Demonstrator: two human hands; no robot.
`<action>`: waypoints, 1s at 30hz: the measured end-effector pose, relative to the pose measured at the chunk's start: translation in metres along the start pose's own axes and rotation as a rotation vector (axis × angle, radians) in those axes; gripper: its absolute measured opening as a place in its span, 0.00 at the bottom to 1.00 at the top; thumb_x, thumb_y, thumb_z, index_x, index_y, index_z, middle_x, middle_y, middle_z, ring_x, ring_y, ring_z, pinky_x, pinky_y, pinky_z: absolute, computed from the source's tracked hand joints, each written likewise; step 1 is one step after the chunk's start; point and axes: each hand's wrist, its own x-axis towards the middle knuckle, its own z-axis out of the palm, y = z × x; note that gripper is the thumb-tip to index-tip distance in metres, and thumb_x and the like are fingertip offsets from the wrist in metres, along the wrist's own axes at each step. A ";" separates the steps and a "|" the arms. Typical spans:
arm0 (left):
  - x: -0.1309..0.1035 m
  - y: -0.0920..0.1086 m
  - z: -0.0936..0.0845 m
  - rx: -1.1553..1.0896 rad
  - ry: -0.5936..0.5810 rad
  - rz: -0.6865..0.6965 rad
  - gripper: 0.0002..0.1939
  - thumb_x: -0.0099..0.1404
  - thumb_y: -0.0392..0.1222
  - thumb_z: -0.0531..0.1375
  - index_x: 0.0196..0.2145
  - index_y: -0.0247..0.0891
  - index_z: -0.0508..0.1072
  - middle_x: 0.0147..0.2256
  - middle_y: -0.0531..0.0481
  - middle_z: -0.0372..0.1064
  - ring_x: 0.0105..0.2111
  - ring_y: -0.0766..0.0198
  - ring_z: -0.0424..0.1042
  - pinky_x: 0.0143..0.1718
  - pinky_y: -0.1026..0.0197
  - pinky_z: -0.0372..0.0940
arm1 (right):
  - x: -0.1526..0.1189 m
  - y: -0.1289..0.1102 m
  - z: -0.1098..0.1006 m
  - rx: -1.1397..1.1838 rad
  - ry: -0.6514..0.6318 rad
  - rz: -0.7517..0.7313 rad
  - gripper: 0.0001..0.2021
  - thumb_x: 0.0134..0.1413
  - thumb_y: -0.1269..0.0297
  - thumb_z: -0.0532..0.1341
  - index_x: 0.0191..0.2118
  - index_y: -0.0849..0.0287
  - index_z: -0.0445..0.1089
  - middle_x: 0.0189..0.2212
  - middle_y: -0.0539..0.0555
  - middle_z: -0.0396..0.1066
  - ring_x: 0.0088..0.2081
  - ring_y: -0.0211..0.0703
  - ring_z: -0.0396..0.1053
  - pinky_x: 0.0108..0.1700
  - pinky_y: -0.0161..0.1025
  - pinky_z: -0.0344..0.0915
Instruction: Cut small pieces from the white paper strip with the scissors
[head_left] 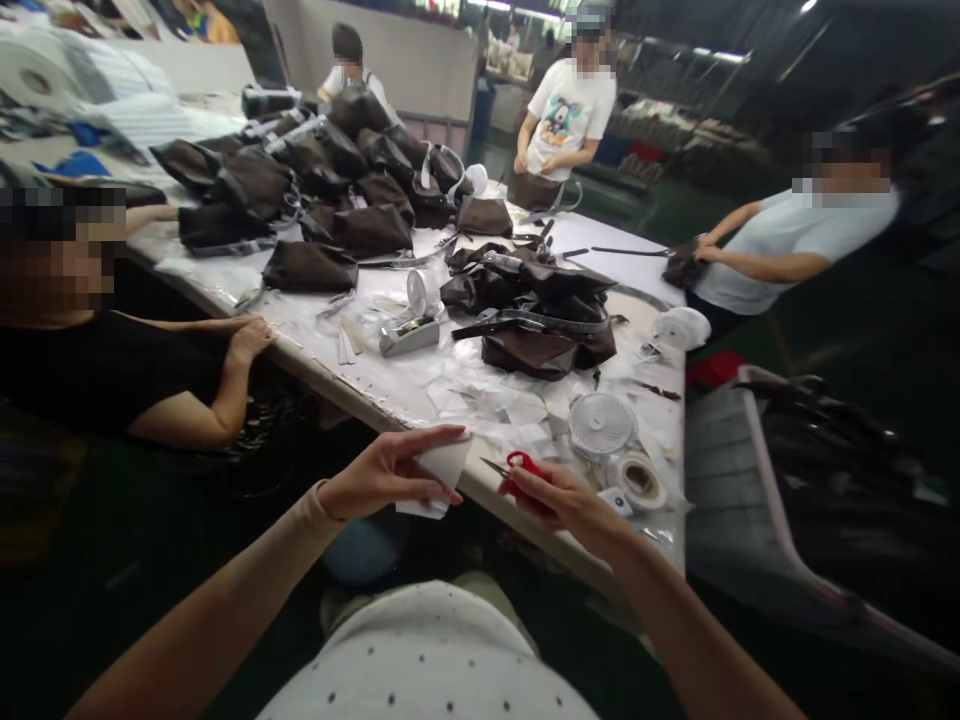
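Observation:
In the head view my left hand is closed around a folded white sheet, which looks like paper or thin plastic, just off the table's near edge. My right hand grips a pair of small scissors with red handles. The pointed blades face left towards the white sheet and stand apart from it. Right of that hand, a roll of tape and a small white fan lie on the table. Dark brown bags are heaped beyond both hands.
The white table is strewn with plastic scraps and a tape dispenser. A large pile of dark bags covers its far side. A grey bin holding dark material stands right. Co-workers are around the table, one close at left.

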 end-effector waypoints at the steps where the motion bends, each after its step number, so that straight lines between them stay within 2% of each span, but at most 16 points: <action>1: 0.014 0.001 0.009 0.006 0.030 0.012 0.38 0.58 0.34 0.66 0.63 0.36 0.57 0.41 0.39 0.77 0.40 0.52 0.77 0.32 0.66 0.72 | 0.001 -0.003 -0.020 0.035 -0.002 -0.017 0.21 0.53 0.45 0.61 0.31 0.62 0.66 0.17 0.43 0.50 0.18 0.28 0.42 0.19 0.31 0.37; 3: 0.038 0.002 0.027 0.064 0.053 0.029 0.38 0.59 0.35 0.66 0.64 0.36 0.57 0.40 0.40 0.77 0.40 0.53 0.77 0.33 0.65 0.73 | 0.002 -0.005 -0.052 0.129 -0.008 -0.064 0.20 0.50 0.47 0.65 0.30 0.61 0.63 0.18 0.42 0.48 0.19 0.27 0.41 0.19 0.31 0.37; 5: 0.059 0.002 0.043 0.192 0.053 0.045 0.34 0.61 0.36 0.64 0.63 0.36 0.58 0.39 0.41 0.77 0.39 0.55 0.77 0.35 0.65 0.73 | 0.007 -0.005 -0.072 0.224 0.011 -0.112 0.21 0.48 0.48 0.67 0.29 0.60 0.62 0.17 0.40 0.44 0.18 0.27 0.38 0.19 0.31 0.35; 8: 0.082 -0.005 0.060 0.388 0.026 0.067 0.29 0.64 0.37 0.60 0.62 0.36 0.61 0.42 0.41 0.76 0.39 0.58 0.77 0.38 0.64 0.72 | 0.023 -0.002 -0.081 0.339 0.071 -0.169 0.21 0.48 0.46 0.66 0.29 0.61 0.63 0.15 0.38 0.40 0.17 0.27 0.34 0.19 0.32 0.31; 11: 0.097 -0.018 0.065 0.498 -0.014 0.052 0.27 0.65 0.35 0.58 0.61 0.39 0.62 0.43 0.43 0.75 0.37 0.60 0.77 0.39 0.63 0.72 | 0.043 -0.002 -0.080 0.403 0.180 -0.214 0.19 0.43 0.51 0.70 0.28 0.61 0.65 0.14 0.38 0.42 0.16 0.26 0.35 0.18 0.32 0.32; 14: 0.106 -0.030 0.059 0.507 -0.028 0.000 0.27 0.64 0.34 0.58 0.61 0.40 0.62 0.44 0.44 0.75 0.37 0.60 0.77 0.41 0.62 0.72 | 0.057 -0.005 -0.080 0.435 0.361 -0.266 0.17 0.39 0.57 0.72 0.28 0.63 0.69 0.14 0.39 0.45 0.16 0.25 0.36 0.18 0.33 0.33; 17: 0.118 -0.030 0.047 0.444 -0.059 -0.014 0.27 0.65 0.36 0.58 0.61 0.41 0.62 0.49 0.40 0.71 0.38 0.59 0.77 0.41 0.62 0.72 | 0.063 -0.012 -0.086 0.454 0.403 -0.316 0.15 0.40 0.58 0.71 0.29 0.64 0.71 0.14 0.40 0.46 0.16 0.25 0.37 0.18 0.33 0.33; 20: 0.133 -0.019 0.031 0.492 -0.105 0.065 0.25 0.64 0.38 0.59 0.59 0.39 0.66 0.56 0.37 0.64 0.45 0.55 0.74 0.48 0.58 0.69 | 0.067 -0.022 -0.095 0.449 0.381 -0.333 0.15 0.41 0.58 0.71 0.31 0.65 0.73 0.14 0.39 0.44 0.15 0.25 0.37 0.18 0.33 0.33; 22: 0.143 -0.008 0.019 0.519 -0.172 0.092 0.25 0.64 0.39 0.60 0.58 0.39 0.67 0.54 0.37 0.67 0.51 0.53 0.71 0.56 0.53 0.64 | 0.070 -0.029 -0.101 0.438 0.393 -0.338 0.16 0.42 0.57 0.70 0.32 0.65 0.73 0.13 0.39 0.43 0.16 0.25 0.37 0.19 0.33 0.32; 24: 0.154 0.002 0.007 0.513 -0.242 0.095 0.26 0.61 0.39 0.63 0.57 0.40 0.68 0.56 0.39 0.65 0.58 0.49 0.63 0.61 0.49 0.57 | 0.075 -0.038 -0.106 0.429 0.434 -0.362 0.17 0.42 0.57 0.70 0.33 0.65 0.73 0.14 0.39 0.42 0.16 0.26 0.36 0.19 0.33 0.33; 25: 0.160 0.007 0.002 0.498 -0.253 0.107 0.27 0.58 0.40 0.66 0.56 0.40 0.70 0.59 0.39 0.62 0.61 0.46 0.58 0.62 0.47 0.54 | 0.077 -0.042 -0.109 0.424 0.459 -0.378 0.16 0.42 0.57 0.70 0.33 0.65 0.73 0.14 0.39 0.42 0.16 0.26 0.36 0.18 0.33 0.33; 27: 0.172 0.015 -0.004 0.400 -0.186 0.170 0.25 0.55 0.41 0.68 0.51 0.41 0.74 0.63 0.41 0.53 0.63 0.43 0.53 0.62 0.47 0.54 | 0.080 -0.053 -0.113 0.400 0.501 -0.407 0.16 0.41 0.57 0.71 0.32 0.64 0.73 0.14 0.39 0.42 0.16 0.26 0.37 0.18 0.33 0.33; 28: 0.180 0.018 -0.006 0.318 -0.108 0.205 0.22 0.55 0.41 0.68 0.49 0.40 0.75 0.64 0.41 0.52 0.62 0.43 0.55 0.61 0.47 0.56 | 0.081 -0.059 -0.115 0.382 0.516 -0.418 0.16 0.40 0.57 0.71 0.31 0.64 0.73 0.14 0.39 0.43 0.16 0.26 0.37 0.18 0.33 0.33; 30: 0.196 0.025 -0.004 0.170 0.046 0.236 0.20 0.57 0.41 0.67 0.48 0.40 0.74 0.61 0.40 0.58 0.56 0.48 0.64 0.56 0.50 0.63 | 0.080 -0.071 -0.118 0.332 0.526 -0.425 0.15 0.40 0.57 0.71 0.27 0.63 0.71 0.14 0.40 0.44 0.16 0.26 0.38 0.18 0.33 0.34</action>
